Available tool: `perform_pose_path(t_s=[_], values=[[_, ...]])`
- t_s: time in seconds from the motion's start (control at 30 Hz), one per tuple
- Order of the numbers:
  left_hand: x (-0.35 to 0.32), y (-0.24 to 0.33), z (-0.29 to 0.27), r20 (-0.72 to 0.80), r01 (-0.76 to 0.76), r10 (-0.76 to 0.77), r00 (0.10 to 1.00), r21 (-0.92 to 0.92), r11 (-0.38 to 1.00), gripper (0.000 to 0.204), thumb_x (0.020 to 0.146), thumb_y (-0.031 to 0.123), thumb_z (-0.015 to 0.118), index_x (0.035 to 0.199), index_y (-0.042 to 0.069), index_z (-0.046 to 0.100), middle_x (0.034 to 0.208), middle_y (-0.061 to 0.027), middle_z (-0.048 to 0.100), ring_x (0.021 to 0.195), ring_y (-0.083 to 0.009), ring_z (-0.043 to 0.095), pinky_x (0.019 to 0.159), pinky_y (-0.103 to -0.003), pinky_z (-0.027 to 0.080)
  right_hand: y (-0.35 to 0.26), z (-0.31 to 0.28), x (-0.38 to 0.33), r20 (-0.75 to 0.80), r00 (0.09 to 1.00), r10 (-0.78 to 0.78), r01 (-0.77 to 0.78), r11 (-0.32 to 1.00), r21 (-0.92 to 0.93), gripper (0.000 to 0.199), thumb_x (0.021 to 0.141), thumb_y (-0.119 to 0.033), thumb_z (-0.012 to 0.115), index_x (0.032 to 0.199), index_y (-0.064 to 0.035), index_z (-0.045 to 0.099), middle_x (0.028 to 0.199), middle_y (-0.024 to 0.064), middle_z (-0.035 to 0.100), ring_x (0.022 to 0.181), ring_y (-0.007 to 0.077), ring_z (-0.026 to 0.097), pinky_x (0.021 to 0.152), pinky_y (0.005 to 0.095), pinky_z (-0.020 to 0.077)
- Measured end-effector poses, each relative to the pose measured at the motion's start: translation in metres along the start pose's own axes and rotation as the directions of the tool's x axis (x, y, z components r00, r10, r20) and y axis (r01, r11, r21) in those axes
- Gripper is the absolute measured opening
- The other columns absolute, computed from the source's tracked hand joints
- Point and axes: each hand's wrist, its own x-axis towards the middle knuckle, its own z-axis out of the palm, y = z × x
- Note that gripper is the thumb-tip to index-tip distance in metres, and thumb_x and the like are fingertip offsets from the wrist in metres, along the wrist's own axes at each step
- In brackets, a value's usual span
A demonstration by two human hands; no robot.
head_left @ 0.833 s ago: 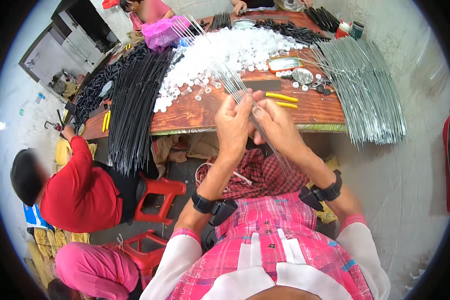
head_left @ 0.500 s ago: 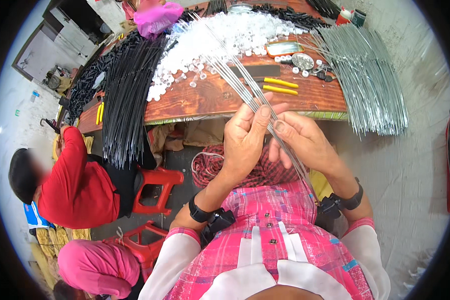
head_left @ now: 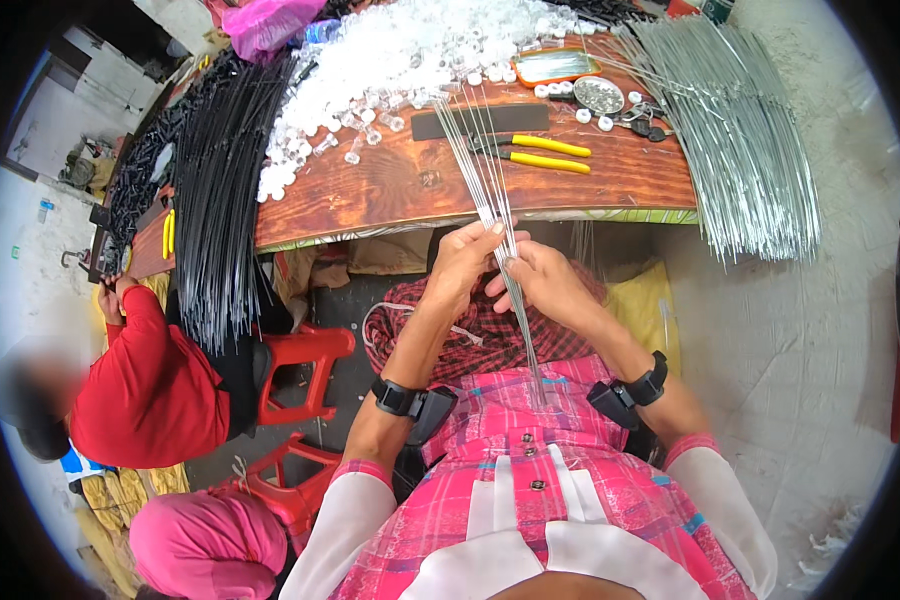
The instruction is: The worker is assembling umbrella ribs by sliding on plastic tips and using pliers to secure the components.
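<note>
Fingers of the left hand (head_left: 458, 264) and right hand (head_left: 552, 286) pinch thin metal rods (head_left: 520, 312) at centre, whose splayed tips, overhanging the counter (head_left: 370, 205) toward twelve o'clock, could snag the yellow-handled pliers (head_left: 548, 144) at one o'clock if lowered, or slide apart if the pinch loosens.

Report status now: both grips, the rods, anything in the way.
Left grip and right grip closed on thin metal rods. Rods slanted, upper ends fanned. Yellow-handled pliers on table beyond, apart from both grips.
</note>
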Motion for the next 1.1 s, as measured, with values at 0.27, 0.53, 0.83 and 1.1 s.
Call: perform_pose_path(t_s=[0.27,0.53,0.83,1.1], values=[[0.004,-0.011,-0.014,0.051,0.021,-0.023,0.998,0.027,0.999,0.042,0.099,0.029,0.055,0.128,-0.002,0.059,0.115,-0.0171,0.067,0.1,-0.0214,0.067,0.09,-0.035,0.053,0.007,0.0,-0.003,-0.027,0.999,-0.046,0.045,0.998,-0.038,0.024,0.1,-0.013,0.039,0.108,0.0054,0.053,0.088,0.0188,0.071,0.068,0.0255,0.072,0.06,0.0329,0.0573],[0.005,-0.011,-0.012,0.066,0.003,-0.005,0.998,0.03,1.0,0.042,0.099,0.03,0.056,0.128,-0.001,0.059,0.114,-0.0165,0.068,0.099,-0.0199,0.067,0.09,-0.035,0.054,0.012,-0.002,-0.002,-0.033,0.999,-0.03,0.031,0.999,0.015,0.024,0.101,-0.013,0.039,0.107,0.0058,0.052,0.088,0.0194,0.07,0.068,0.0251,0.072,0.058,0.0327,0.0576],[0.007,-0.013,-0.012,0.04,-0.013,0.012,0.999,0.014,1.0,0.042,0.098,0.03,0.059,0.127,-0.001,0.06,0.113,-0.0163,0.069,0.096,-0.0192,0.067,0.086,-0.034,0.055,0.012,-0.003,-0.001,-0.029,0.999,-0.016,0.018,0.998,0.053,0.028,0.102,-0.016,0.038,0.108,0.0065,0.054,0.088,0.0196,0.07,0.069,0.0248,0.072,0.059,0.0326,0.0584],[0.005,-0.016,-0.007,-0.022,0.063,-0.064,0.998,-0.042,0.997,0.038,0.094,0.023,0.066,0.124,-0.001,0.062,0.109,-0.0143,0.07,0.092,-0.0178,0.068,0.083,-0.033,0.055,0.019,-0.007,-0.003,0.013,1.0,0.013,-0.013,1.0,0.028,0.031,0.102,-0.019,0.04,0.11,0.0069,0.055,0.087,0.0183,0.071,0.069,0.0229,0.072,0.061,0.0312,0.0578]])
